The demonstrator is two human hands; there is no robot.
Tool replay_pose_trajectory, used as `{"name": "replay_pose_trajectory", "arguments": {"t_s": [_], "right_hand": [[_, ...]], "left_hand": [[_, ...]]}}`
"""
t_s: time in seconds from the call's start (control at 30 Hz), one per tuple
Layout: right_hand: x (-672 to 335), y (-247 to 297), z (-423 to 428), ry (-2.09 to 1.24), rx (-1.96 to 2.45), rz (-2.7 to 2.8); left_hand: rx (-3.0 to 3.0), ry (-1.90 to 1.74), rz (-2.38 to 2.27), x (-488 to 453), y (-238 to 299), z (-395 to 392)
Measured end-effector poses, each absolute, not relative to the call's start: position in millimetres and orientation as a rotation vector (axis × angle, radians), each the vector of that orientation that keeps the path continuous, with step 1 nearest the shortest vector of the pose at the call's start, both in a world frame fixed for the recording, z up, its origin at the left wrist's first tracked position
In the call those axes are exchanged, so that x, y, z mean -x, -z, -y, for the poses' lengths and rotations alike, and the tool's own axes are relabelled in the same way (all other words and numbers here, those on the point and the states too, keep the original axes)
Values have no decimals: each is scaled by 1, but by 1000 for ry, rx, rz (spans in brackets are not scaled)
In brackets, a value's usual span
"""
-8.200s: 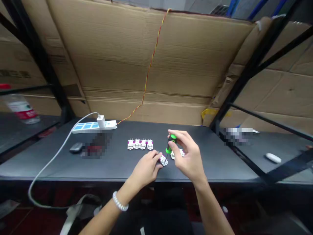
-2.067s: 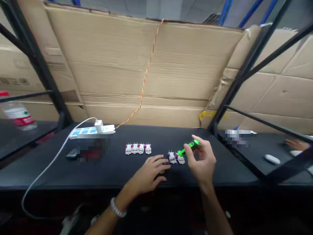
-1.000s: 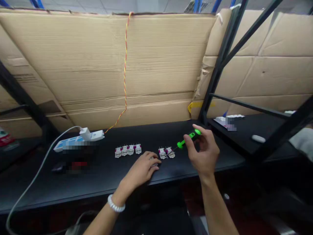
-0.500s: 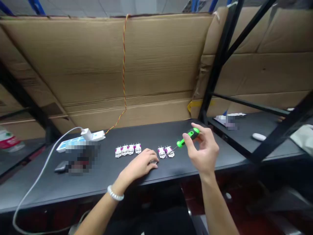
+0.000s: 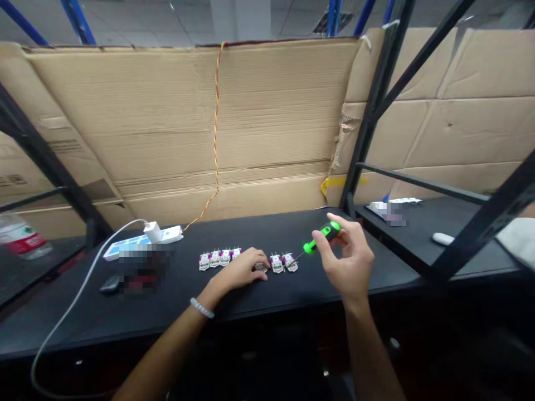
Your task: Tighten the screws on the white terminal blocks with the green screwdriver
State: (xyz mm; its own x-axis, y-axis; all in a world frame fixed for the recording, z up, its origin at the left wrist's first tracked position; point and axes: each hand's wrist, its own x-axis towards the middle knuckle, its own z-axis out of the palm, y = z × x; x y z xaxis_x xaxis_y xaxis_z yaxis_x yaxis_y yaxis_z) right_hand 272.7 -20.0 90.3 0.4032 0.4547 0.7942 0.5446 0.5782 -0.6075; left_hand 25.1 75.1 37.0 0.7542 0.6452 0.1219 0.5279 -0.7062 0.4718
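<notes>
My right hand (image 5: 349, 259) is closed around a small green-handled screwdriver (image 5: 320, 238), held above the black table (image 5: 292, 289) with its tip pointing left. My left hand (image 5: 240, 270) rests palm down on the table with fingers stretched out, touching a small white and purple part (image 5: 261, 267) under its fingertips. Two more such parts (image 5: 283, 263) lie just right of that hand. A row of several like parts (image 5: 219, 258) lies behind its knuckles.
A white power strip (image 5: 142, 243) with a plugged charger and white cable lies at the back left. A dark small object (image 5: 110, 285) sits near it. A cardboard wall stands behind the table. Black rack struts rise on the right, beside a side shelf with a white item (image 5: 442, 239).
My left hand has slid forward across the table toward the row of parts. My right hand keeps the screwdriver in about the same place. The view has shifted slightly.
</notes>
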Motion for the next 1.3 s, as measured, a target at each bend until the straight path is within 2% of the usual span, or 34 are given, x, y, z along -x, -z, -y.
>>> {"name": "replay_pose_trajectory", "arguments": {"t_s": [0.33, 1.0, 1.13, 1.3], "right_hand": [[-272, -88, 19, 44, 1023, 1219], [-270, -85, 17, 47, 1040, 1245], [-272, -86, 18, 51, 1051, 1231], [-272, -88, 18, 56, 1035, 1219]], "left_hand": [[-2377, -457, -1054, -27, -39, -68], [-2347, -629, -903, -26, -37, -64], [-2411, -652, -1072, -3, -51, -69], [-2513, -342, -1446, 34, -54, -83]]}}
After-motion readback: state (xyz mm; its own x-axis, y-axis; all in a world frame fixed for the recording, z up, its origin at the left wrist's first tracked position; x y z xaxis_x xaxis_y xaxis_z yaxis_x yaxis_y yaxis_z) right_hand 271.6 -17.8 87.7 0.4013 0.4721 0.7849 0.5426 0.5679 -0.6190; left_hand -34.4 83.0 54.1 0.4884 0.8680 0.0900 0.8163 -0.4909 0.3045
